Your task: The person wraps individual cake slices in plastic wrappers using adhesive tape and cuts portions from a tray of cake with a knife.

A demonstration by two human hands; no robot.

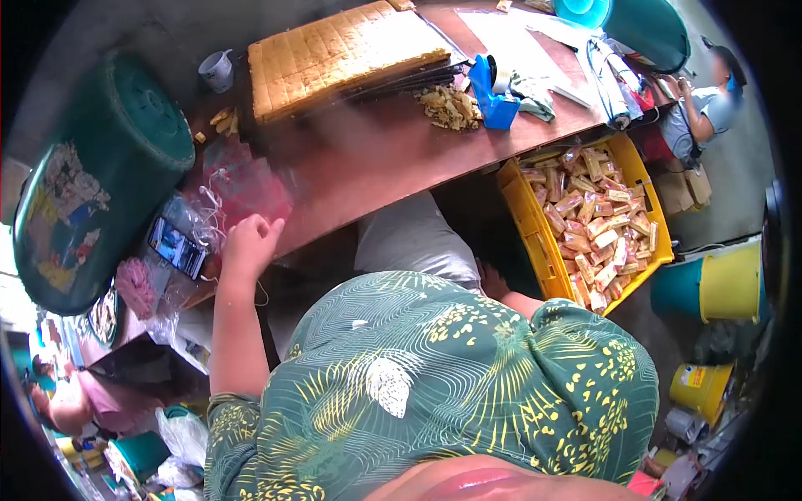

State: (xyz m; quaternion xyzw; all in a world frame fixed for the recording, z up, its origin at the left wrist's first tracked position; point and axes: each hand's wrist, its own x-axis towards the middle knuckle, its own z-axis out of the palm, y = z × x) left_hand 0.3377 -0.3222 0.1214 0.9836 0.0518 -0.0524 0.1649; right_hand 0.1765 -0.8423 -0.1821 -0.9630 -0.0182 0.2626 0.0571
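My left hand [251, 244] is over the near left edge of the brown table, its fingers curled closed beside a crumpled pinkish-red plastic bag [255, 188]. Whether something is between those fingers is hidden. A phone [176, 247] with a lit screen lies just left of that hand, among clear plastic and a pink bundle of ties [136, 286]. Low by my lap, my right hand [493, 280] is partly in shadow, near the yellow crate [535, 236]; its fingers are not clear. Inside the crate are many small wrapped yellowish bars [603, 236].
On the table [359, 159] a golden scored slab [342, 54] rests on dark trays, with crumbs [449, 108] and a blue holder [496, 98] beside it. A big green tub [92, 184] stands left. Another person [700, 117] sits at far right. Buckets [729, 286] stand lower right.
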